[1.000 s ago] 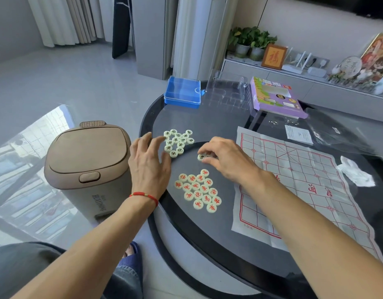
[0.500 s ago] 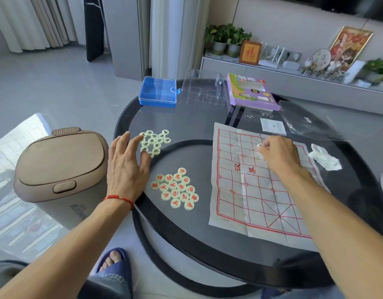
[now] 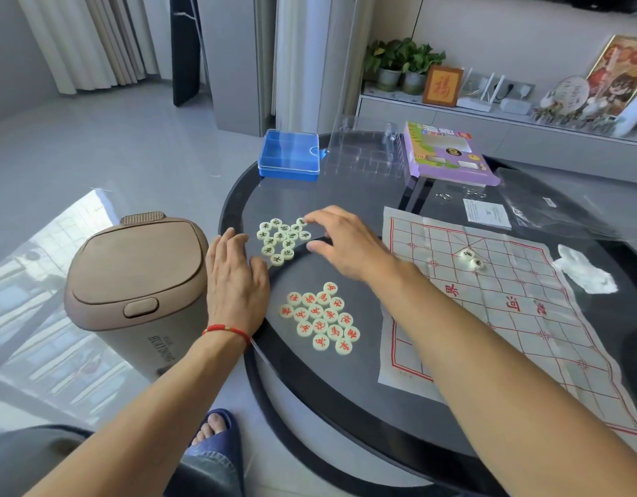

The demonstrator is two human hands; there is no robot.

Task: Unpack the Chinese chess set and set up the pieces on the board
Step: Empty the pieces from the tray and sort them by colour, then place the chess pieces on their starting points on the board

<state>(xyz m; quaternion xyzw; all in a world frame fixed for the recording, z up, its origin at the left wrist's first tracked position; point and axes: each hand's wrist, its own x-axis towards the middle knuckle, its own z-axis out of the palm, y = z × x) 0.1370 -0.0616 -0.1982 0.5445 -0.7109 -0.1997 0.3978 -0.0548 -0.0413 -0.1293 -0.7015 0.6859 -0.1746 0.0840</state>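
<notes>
A white cloth board (image 3: 507,317) with red lines lies on the right half of the round glass table (image 3: 345,195). Two pale pieces (image 3: 471,259) rest on its far end. A cluster of green-lettered pieces (image 3: 279,242) lies at the table's left, and a cluster of red-lettered pieces (image 3: 320,319) lies nearer me. My left hand (image 3: 234,278) lies flat beside the green cluster, holding nothing. My right hand (image 3: 345,242) hovers at that cluster's right side with fingers spread, its fingertip touching the farthest green piece.
A blue plastic case (image 3: 290,160), a clear plastic tray (image 3: 367,152) and a purple box (image 3: 446,154) sit at the table's far side. A paper slip (image 3: 487,214), a plastic bag (image 3: 557,209) and crumpled white wrap (image 3: 586,270) lie right. A tan bin (image 3: 130,281) stands left of the table.
My right hand left two pieces on the board's far end and came back left to the green cluster. My left hand stayed beside the cluster.
</notes>
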